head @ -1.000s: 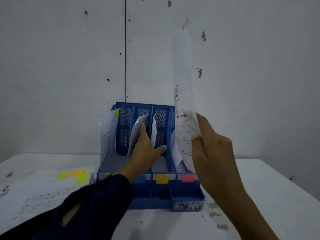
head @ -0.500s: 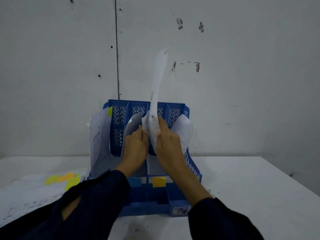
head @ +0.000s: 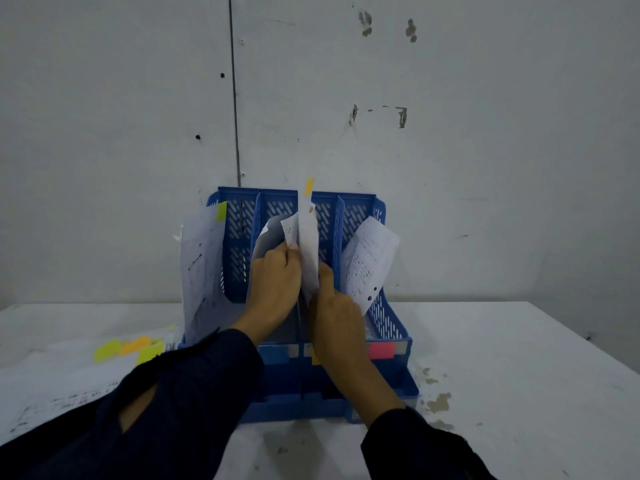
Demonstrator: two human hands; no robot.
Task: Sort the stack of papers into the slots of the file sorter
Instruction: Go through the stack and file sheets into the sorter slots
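Sheet (head: 308,244) upright in sorter (head: 388,327), between left hand (head: 273,289), right hand (head: 336,317).

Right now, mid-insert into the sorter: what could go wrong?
1. The sheet with the yellow tab stands right at a divider of the blue file sorter; it could slide into the neighbouring slot.
2. The left hand holds back the papers already filed; if released early, they may fold over the incoming sheet.
3. The right hand pinches the sheet low, so pushing down may buckle it.
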